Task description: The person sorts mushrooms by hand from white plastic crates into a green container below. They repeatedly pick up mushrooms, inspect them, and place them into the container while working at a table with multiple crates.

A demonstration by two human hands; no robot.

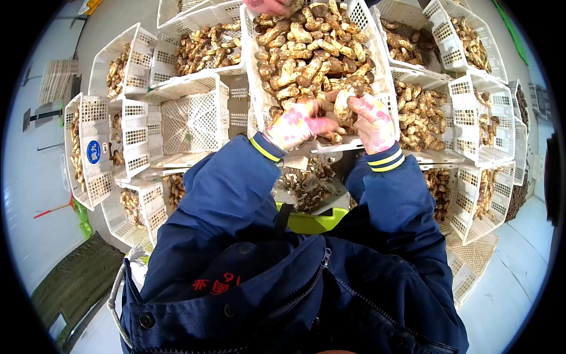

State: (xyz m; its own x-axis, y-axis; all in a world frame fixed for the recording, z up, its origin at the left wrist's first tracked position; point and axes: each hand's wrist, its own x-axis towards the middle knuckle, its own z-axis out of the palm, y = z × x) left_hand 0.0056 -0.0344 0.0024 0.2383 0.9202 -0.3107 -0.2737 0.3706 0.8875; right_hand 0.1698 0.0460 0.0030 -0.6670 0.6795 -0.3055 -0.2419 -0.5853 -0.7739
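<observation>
My right hand point(372, 117), in a patterned glove, grips a thick pale mushroom point(344, 108), which looks like a matsutake, with its brown cap end up. My left hand point(300, 124), gloved alike, is at the mushroom's left side with fingers spread. The fingertips come up to the stem; whether they grip it or hold something small is hidden. Both hands are over the near end of a white plastic crate point(385, 84) heaped with similar mushrooms point(305, 55). Below the crate's near edge lies a pile of dark trimmings and scraps point(309, 183).
Another person's pink-gloved hand point(270, 7) reaches into the far end of the crate. A crate with a bare mesh bottom point(190, 119) stands at left. Mushroom-filled crates surround me, including one at right point(442, 152). A lime-green edge point(318, 223) shows below the scraps.
</observation>
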